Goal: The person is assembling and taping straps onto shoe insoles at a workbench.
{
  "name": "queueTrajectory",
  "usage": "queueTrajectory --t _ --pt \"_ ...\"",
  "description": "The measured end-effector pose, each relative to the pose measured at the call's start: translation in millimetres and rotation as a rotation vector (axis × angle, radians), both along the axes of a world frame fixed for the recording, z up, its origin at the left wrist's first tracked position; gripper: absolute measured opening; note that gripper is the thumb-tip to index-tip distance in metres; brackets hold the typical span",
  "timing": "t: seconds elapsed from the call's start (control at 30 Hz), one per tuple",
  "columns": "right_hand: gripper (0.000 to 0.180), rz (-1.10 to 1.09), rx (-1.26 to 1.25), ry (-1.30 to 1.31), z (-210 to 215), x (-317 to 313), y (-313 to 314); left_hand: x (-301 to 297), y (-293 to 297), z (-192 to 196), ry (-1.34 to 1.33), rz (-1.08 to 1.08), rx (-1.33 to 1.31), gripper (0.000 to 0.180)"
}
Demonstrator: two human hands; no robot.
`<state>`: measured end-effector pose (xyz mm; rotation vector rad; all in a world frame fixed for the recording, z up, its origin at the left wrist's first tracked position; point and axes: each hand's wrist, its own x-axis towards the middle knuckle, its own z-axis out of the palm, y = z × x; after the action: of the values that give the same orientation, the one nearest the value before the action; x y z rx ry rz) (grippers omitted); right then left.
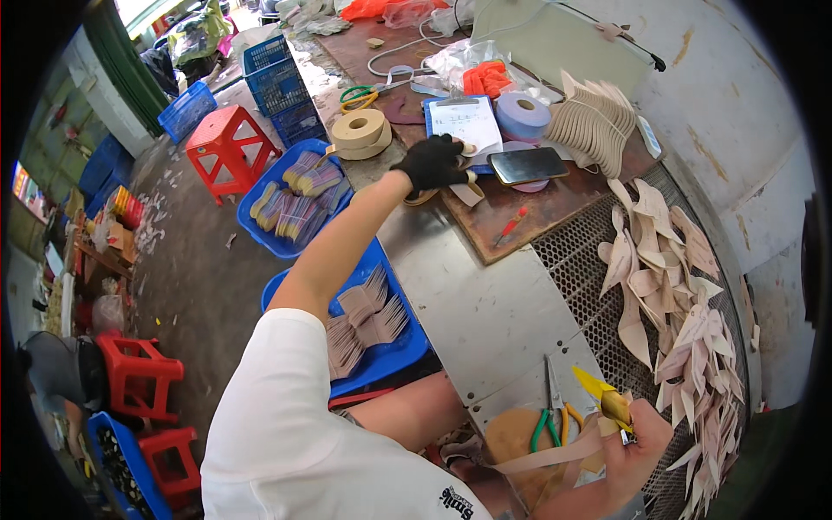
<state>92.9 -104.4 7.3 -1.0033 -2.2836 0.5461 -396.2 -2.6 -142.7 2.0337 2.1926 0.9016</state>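
My left hand (431,163), in a black glove with bare fingertips, reaches across the bench beside a clipboard (468,123). Its fingers bend down over a beige strip (468,193); what lies under them is hidden. At the lower right, my bare right hand (637,444) is closed around a yellow tool (614,406) with a shiny metal part, whose exact kind I cannot make out. From that hand a pale beige strip (555,456) runs down to the left. Scissors (551,412) with green and orange handles lie next to it.
A phone (529,165), beige tape rolls (360,130), a lilac roll (522,114) and a red-handled tool (513,223) lie on the bench. Cut beige pieces (663,251) pile up at right. Blue baskets (414,338) with stacked pieces and a red stool (227,139) stand left.
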Motion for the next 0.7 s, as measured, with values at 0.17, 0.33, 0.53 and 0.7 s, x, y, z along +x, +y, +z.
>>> queueTrajectory --t 0.17,0.33,0.53,0.7 --pt "0.024 0.022 0.000 -0.015 4 3 -2 18 -9 -6 0.126 0.051 0.045 0.068" --pt "0.024 0.013 0.047 -0.012 4 9 -4 30 -8 10 0.225 0.073 -0.062 0.067" --pt "0.025 0.030 0.068 0.023 7 13 -4 29 -5 16 0.203 0.069 -0.102 0.066" --pt "0.024 0.070 0.041 0.044 6 21 1 30 -2 11 0.240 0.089 -0.141 0.064"
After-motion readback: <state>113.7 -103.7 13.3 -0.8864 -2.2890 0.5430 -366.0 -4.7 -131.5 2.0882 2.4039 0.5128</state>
